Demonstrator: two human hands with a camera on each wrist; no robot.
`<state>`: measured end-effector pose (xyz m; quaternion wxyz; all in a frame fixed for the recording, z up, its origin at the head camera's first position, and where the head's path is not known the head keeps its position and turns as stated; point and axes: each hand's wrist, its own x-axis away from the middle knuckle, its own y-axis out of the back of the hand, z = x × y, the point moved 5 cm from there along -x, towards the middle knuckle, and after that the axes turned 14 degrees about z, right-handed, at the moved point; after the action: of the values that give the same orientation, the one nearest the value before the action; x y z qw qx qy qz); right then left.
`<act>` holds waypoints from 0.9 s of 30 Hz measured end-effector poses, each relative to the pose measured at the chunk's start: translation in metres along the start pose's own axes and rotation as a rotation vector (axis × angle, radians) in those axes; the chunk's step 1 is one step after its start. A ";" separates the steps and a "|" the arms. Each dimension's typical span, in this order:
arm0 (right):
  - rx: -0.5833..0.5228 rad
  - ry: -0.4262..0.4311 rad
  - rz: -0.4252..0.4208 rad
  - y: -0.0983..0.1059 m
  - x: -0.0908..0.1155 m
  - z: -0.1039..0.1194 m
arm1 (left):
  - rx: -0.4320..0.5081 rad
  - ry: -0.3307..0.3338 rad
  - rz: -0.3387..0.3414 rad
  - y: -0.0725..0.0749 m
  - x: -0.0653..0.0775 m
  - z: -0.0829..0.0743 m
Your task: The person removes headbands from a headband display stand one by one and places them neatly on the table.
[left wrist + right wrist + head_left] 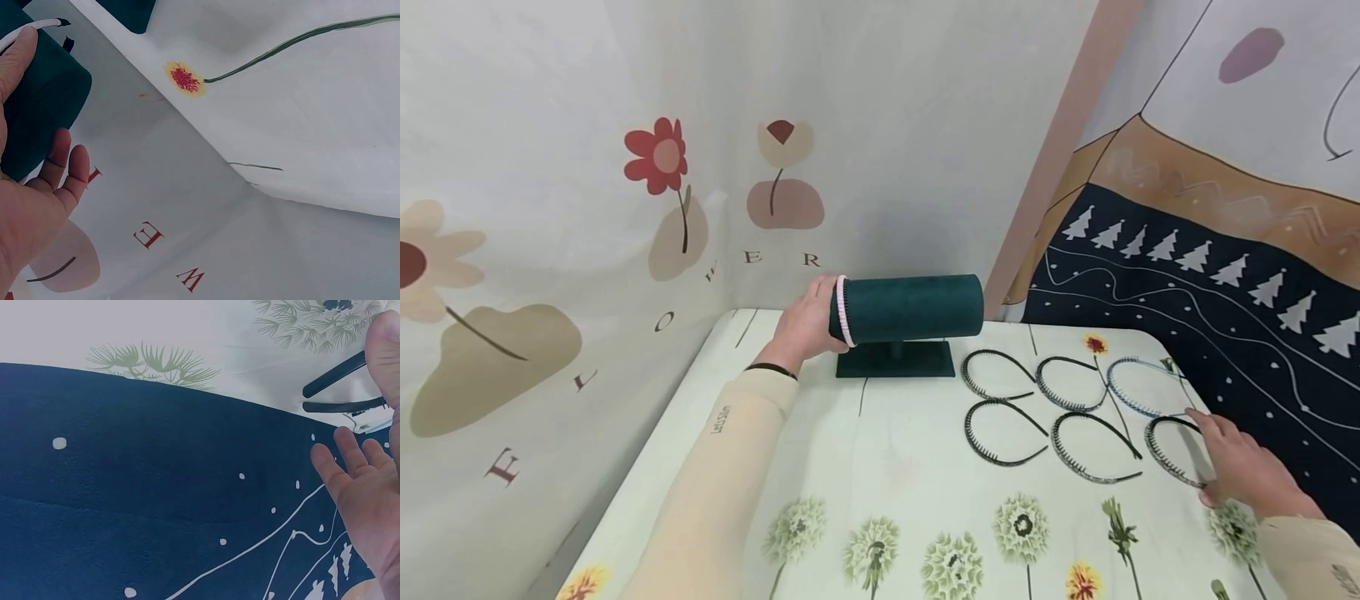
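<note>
My left hand (809, 321) is at the left end of a dark green cylindrical display stand (917, 307). It holds a pale pink headband (844, 310) that loops around that end; in the left wrist view the thumb presses on the headband's band (44, 24), while two fingers curl loosely beside the cylinder. On the right, my right hand (1247, 467) spans the two ends of a black toothed headband (1165, 457) on the table. Its thumb overlaps one arm of that black headband (337, 374) in the right wrist view, and the other fingers are spread and relaxed.
Two rows of toothed headbands lie on the flower-print tablecloth (880, 467), among them a blue headband (1123, 387) and a black headband (1075, 467). The stand's flat base (895, 362) is near the back edge. Printed curtains (910, 125) close in behind and beside.
</note>
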<state>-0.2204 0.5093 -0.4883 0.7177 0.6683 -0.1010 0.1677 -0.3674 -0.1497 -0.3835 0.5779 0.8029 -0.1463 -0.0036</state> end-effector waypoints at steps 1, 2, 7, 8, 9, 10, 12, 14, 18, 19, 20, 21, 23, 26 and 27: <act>-0.002 -0.002 0.004 0.000 0.000 0.000 | 0.003 0.001 0.002 0.000 0.001 0.000; -0.004 -0.004 0.007 0.000 -0.001 0.001 | 0.006 0.003 0.004 0.000 0.001 0.001; -0.026 -0.020 0.028 -0.001 -0.003 0.001 | 0.012 0.003 0.000 0.000 0.000 0.003; -0.030 -0.022 0.029 -0.001 -0.003 0.002 | 0.015 0.003 -0.001 0.001 0.000 0.004; -0.036 -0.023 0.033 -0.001 -0.003 0.002 | 0.016 0.002 -0.003 0.001 -0.001 0.005; -0.040 -0.023 0.036 -0.001 -0.003 0.002 | 0.019 0.002 -0.004 0.001 -0.001 0.005; -0.043 -0.022 0.040 -0.001 -0.003 0.003 | 0.021 0.003 -0.004 0.001 -0.002 0.007; -0.043 -0.018 0.044 -0.001 -0.003 0.004 | 0.022 0.002 -0.006 0.001 -0.003 0.008; -0.034 -0.020 0.038 -0.002 -0.001 0.004 | 0.018 0.002 -0.013 0.000 -0.003 0.007; -0.036 -0.027 0.036 -0.002 0.000 0.003 | 0.019 0.002 -0.015 0.000 -0.003 0.007; -0.041 -0.036 0.037 -0.003 0.002 0.002 | 0.020 0.002 -0.014 -0.001 -0.004 0.006; -0.043 -0.038 0.038 -0.003 0.004 0.001 | 0.021 0.001 -0.012 -0.001 -0.004 0.005; -0.058 -0.049 0.054 -0.002 0.008 -0.001 | 0.025 -0.001 -0.007 -0.002 -0.004 0.004; -0.070 -0.053 0.079 0.004 0.014 -0.003 | 0.032 -0.001 0.003 -0.003 -0.004 0.002; -0.069 -0.048 0.084 0.008 0.015 -0.002 | 0.034 0.002 0.005 -0.003 -0.004 0.001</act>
<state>-0.2095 0.5135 -0.4755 0.7301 0.6420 -0.1521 0.1781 -0.3709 -0.1491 -0.3875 0.5642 0.8123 -0.1476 0.0010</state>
